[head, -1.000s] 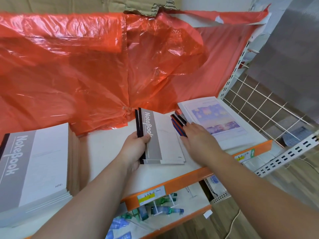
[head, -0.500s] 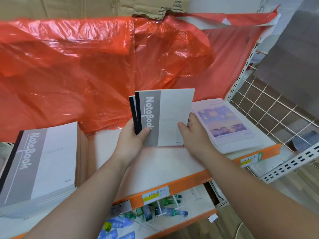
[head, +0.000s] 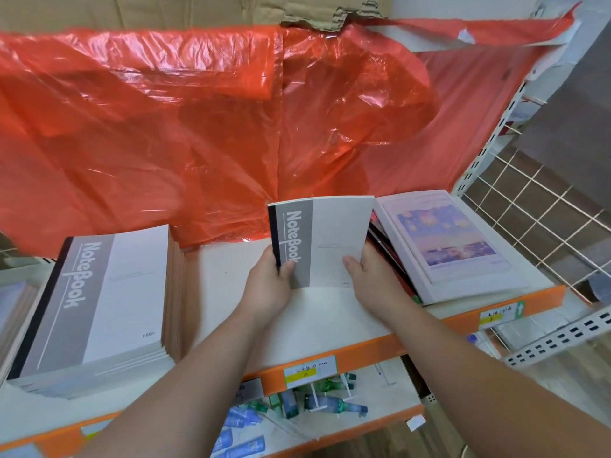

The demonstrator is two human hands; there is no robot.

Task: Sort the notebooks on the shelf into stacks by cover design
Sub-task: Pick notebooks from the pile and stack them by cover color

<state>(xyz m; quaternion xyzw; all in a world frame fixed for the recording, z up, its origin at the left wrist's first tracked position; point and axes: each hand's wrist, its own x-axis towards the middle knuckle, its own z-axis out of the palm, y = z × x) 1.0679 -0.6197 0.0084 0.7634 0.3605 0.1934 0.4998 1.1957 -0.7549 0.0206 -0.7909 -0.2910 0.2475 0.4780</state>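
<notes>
step: mid-sort, I'd say; one small batch is in hand and not yet placed
held item: grey NoteBook bundle (head: 334, 239), tilted up off the shelf (head: 330, 325); can't tell if its lower edge touches the board
left hand (head: 267, 285): fingers clenched round the black spine edge, thumb on the grey band
right hand (head: 373, 279): fingers behind the lower right corner, thumb on the white cover, so grasping the same bundle
match: grey stack (head: 109, 299), well off to the left of the left-hand fingers, has the same cover design
other piles: picture-cover stack (head: 446, 239) lies just right of the right-hand fingers, with dark-edged notebooks (head: 386, 256) between it and those fingers, partly under it
behind: red plastic sheet (head: 198, 127) hangs just beyond the fingertips
next move (my read): swing the bundle left and lay it flat on the grey stack, spine to the left like the top copy
needs: both grips kept until the bundle is down, then square the edges
left to do: the dark-edged ones look unsorted
</notes>
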